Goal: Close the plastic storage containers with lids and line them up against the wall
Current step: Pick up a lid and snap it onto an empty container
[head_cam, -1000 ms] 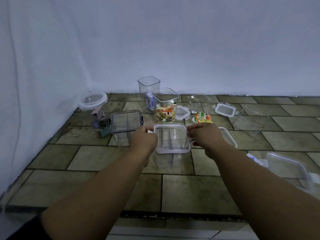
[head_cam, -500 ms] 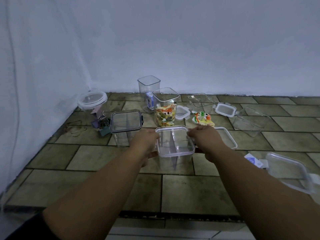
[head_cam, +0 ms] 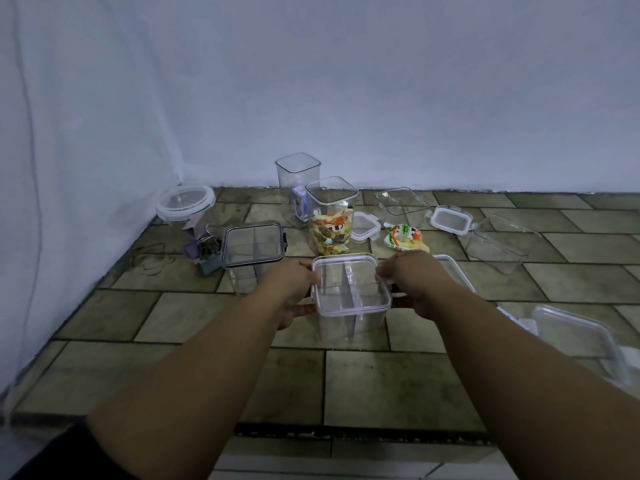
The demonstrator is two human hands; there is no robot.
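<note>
A clear divided container with a white-rimmed lid (head_cam: 350, 289) stands on the tiled floor in the middle. My left hand (head_cam: 294, 289) grips its left side and my right hand (head_cam: 414, 284) grips its right side, fingers curled at the lid's edge clips. To its left stands a dark-rimmed lidded container (head_cam: 252, 249). Behind are a tall open container with snack packets (head_cam: 330, 216), another tall open container (head_cam: 298, 181) near the wall and a round lidded container (head_cam: 185, 202) in the corner.
Loose lids (head_cam: 450, 220) and open clear boxes (head_cam: 498, 244) lie at the right, with another lidded box (head_cam: 571, 332) near my right forearm. A snack packet (head_cam: 405, 237) lies on the tiles. Small clips and oddments (head_cam: 204, 251) sit by the left wall.
The lidded container has come a little nearer to me and both hands have shifted with it, now gripping its sides at the lid's edge.
</note>
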